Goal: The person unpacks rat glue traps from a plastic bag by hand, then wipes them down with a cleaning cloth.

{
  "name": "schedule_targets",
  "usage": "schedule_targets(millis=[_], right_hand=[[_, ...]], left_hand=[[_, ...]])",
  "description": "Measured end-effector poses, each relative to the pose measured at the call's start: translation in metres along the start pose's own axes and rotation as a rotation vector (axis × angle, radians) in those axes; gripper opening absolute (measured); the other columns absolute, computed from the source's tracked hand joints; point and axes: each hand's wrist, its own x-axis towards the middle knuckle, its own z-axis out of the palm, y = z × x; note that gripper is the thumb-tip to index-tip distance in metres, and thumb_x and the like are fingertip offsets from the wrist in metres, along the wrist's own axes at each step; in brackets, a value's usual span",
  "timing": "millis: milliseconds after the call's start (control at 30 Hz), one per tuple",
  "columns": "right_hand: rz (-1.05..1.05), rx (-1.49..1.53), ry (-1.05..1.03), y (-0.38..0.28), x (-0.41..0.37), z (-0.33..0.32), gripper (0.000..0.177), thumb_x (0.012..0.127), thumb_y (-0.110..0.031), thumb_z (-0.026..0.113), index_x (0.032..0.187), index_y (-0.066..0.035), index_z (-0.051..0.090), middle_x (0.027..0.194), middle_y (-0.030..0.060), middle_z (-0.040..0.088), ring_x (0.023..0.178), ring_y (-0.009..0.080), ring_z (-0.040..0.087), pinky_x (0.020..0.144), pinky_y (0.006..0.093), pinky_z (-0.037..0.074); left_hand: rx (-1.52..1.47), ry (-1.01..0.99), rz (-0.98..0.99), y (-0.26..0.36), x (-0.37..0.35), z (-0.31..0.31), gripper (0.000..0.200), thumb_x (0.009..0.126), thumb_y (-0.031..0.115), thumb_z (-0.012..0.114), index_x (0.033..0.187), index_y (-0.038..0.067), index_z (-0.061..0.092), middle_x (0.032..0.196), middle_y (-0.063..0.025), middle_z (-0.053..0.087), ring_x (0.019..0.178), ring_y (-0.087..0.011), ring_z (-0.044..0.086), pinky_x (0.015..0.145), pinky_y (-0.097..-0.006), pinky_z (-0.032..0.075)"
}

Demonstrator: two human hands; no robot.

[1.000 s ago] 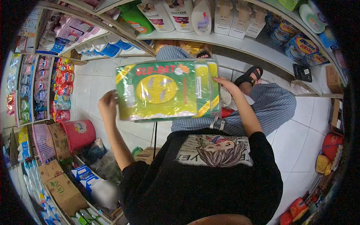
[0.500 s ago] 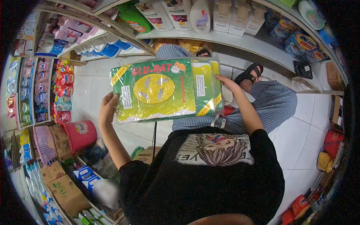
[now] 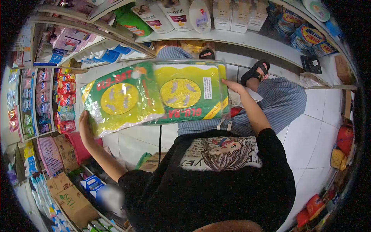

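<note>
Pinching the left edge of the upper GLU-RAT pack (image 3: 123, 96), my left grip (image 3: 85, 125) is closed on a flat, rectangular sheet in crinkled clear plastic, green along the top and yellow-green below, with a speckled yellow oval carrying grey rat shapes. It lies askew, its left end slanting toward me, over the left part of the lower GLU-RAT pack (image 3: 189, 94), whose red lettering reads upside down to me. My right grip (image 3: 234, 87) holds that lower pack by its right edge, the thumb on the glossy film and the other fingers mostly hidden; a further yellow-and-green layer shows along that edge. Both packs are up in front of me, above my bent legs in soft, striped blue-grey trousers (image 3: 286, 102) and the smooth white floor tiles (image 3: 309, 143). Ahead, rounded Pantene bottles (image 3: 176, 15) of shiny white plastic stand on a pale, flat shelf (image 3: 247, 44); to my left are puffy, red OMO pouches (image 3: 65, 85) and a dull brown cardboard box (image 3: 72, 203).
</note>
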Motion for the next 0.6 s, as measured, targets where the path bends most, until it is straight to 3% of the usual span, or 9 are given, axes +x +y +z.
schedule_targets(millis=[33, 133, 233, 300, 367, 433, 500, 567, 600], right_hand=[[0.012, 0.027, 0.0, 0.002, 0.0, -0.001, 0.044, 0.078, -0.035, 0.043, 0.105, 0.0, 0.044, 0.101, 0.0063, 0.049, 0.092, 0.0136, 0.044, 0.08, 0.0237, 0.033], [0.012, 0.037, 0.003, 0.011, -0.001, -0.007, 0.044, 0.078, -0.035, 0.043, 0.104, 0.0, 0.045, 0.099, 0.0065, 0.05, 0.09, 0.0143, 0.047, 0.079, 0.0244, 0.035], [-0.02, 0.008, 0.009, 0.017, -0.001, -0.014, 0.045, 0.078, -0.036, 0.043, 0.105, 0.0, 0.044, 0.099, 0.0069, 0.05, 0.088, 0.0151, 0.048, 0.079, 0.0253, 0.036], [-0.035, -0.008, 0.015, 0.023, 0.0, -0.015, 0.046, 0.079, -0.037, 0.042, 0.106, 0.0, 0.043, 0.099, 0.007, 0.05, 0.088, 0.0151, 0.048, 0.08, 0.0254, 0.036], [-0.023, 0.201, 0.026, 0.023, 0.0, -0.01, 0.049, 0.079, -0.039, 0.039, 0.111, -0.002, 0.038, 0.101, 0.0067, 0.049, 0.087, 0.0145, 0.049, 0.08, 0.0249, 0.035], [0.052, 0.3, 0.062, 0.016, -0.006, 0.0, 0.05, 0.08, -0.04, 0.036, 0.113, -0.002, 0.036, 0.104, 0.0074, 0.046, 0.089, 0.0145, 0.047, 0.082, 0.0247, 0.034], [0.128, 0.4, 0.102, 0.005, -0.011, 0.006, 0.052, 0.081, -0.042, 0.033, 0.115, -0.002, 0.033, 0.107, 0.0082, 0.044, 0.092, 0.0145, 0.045, 0.083, 0.0244, 0.033], [0.111, 0.265, 0.105, -0.002, -0.012, 0.007, 0.054, 0.081, -0.043, 0.031, 0.115, -0.002, 0.031, 0.11, 0.0085, 0.041, 0.096, 0.0149, 0.042, 0.085, 0.0243, 0.03], [0.107, 0.195, 0.104, -0.005, -0.012, 0.006, 0.055, 0.081, -0.043, 0.031, 0.116, -0.002, 0.031, 0.112, 0.0087, 0.04, 0.098, 0.015, 0.04, 0.086, 0.0242, 0.029]], left_hand=[[-0.01, 0.085, 0.007, -0.005, 0.004, -0.014, 0.026, 0.077, 0.019, 0.047, 0.092, -0.001, 0.05, 0.08, -0.0007, 0.051, 0.072, -0.0093, 0.046, 0.065, -0.0212, 0.035], [-0.085, 0.035, 0.056, -0.018, 0.007, -0.048, 0.027, 0.076, 0.018, 0.048, 0.094, -0.002, 0.049, 0.082, -0.002, 0.051, 0.075, -0.0112, 0.046, 0.069, -0.0234, 0.034], [-0.154, 0.163, 0.239, -0.024, -0.012, -0.042, 0.03, 0.076, 0.021, 0.046, 0.096, -0.002, 0.048, 0.092, -0.005, 0.05, 0.081, -0.0133, 0.046, 0.072, -0.0248, 0.034], [-0.224, 0.172, 0.231, -0.032, -0.017, -0.044, 0.031, 0.076, 0.021, 0.046, 0.098, -0.002, 0.047, 0.093, -0.0056, 0.05, 0.082, -0.0142, 0.046, 0.072, -0.0254, 0.034], [-0.293, 0.184, 0.223, -0.038, -0.019, -0.044, 0.033, 0.076, 0.021, 0.046, 0.1, -0.002, 0.047, 0.094, -0.0062, 0.049, 0.082, -0.015, 0.046, 0.072, -0.0259, 0.034], [-0.139, 0.182, 0.24, -0.043, -0.019, -0.043, 0.035, 0.077, 0.021, 0.046, 0.103, -0.003, 0.045, 0.095, -0.0071, 0.049, 0.084, -0.0156, 0.046, 0.073, -0.0264, 0.034], [0.033, 0.392, 0.215, -0.032, -0.027, -0.015, 0.028, 0.078, 0.019, 0.044, 0.088, -0.006, 0.048, 0.084, -0.0056, 0.051, 0.075, -0.0159, 0.048, 0.064, -0.027, 0.037], [0.635, 0.32, 0.321, -0.026, -0.025, -0.017, 0.026, 0.079, 0.019, 0.042, 0.079, -0.005, 0.048, 0.074, -0.0093, 0.053, 0.066, -0.016, 0.047, 0.056, -0.0294, 0.036], [0.882, 0.347, 0.573, -0.015, -0.036, 0.008, 0.022, 0.079, 0.017, 0.04, 0.075, -0.004, 0.047, 0.062, -0.0144, 0.049, 0.056, -0.0141, 0.043, 0.049, -0.0318, 0.034]])
